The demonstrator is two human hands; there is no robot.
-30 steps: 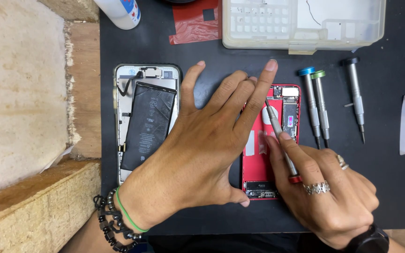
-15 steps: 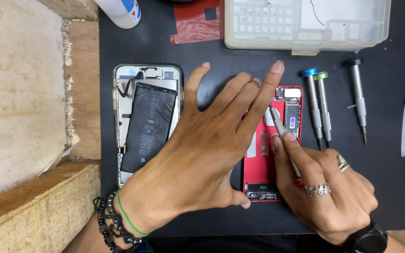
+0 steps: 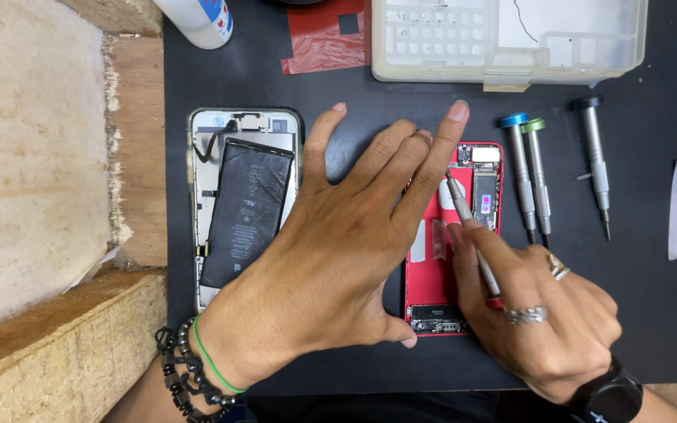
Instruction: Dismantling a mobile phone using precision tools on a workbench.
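black work mat point(image 3: 276, 86) on a worn, pale wooden bench point(image 3: 33, 157), evenly lit

Black mat point(image 3: 331, 86), red phone shell point(image 3: 432, 290), opened phone point(image 3: 244, 204) (battery showing), three screwdrivers point(image 3: 534, 176), clear tray point(image 3: 511, 39)

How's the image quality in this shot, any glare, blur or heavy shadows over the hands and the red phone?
Head view: sharp, no motion blur on the left hand or right hand. Lighting is even and soft; only faint shadows on the black mat. Mild sheen on the battery; the red phone shows no strong glare. The screwdriver stays crisp.
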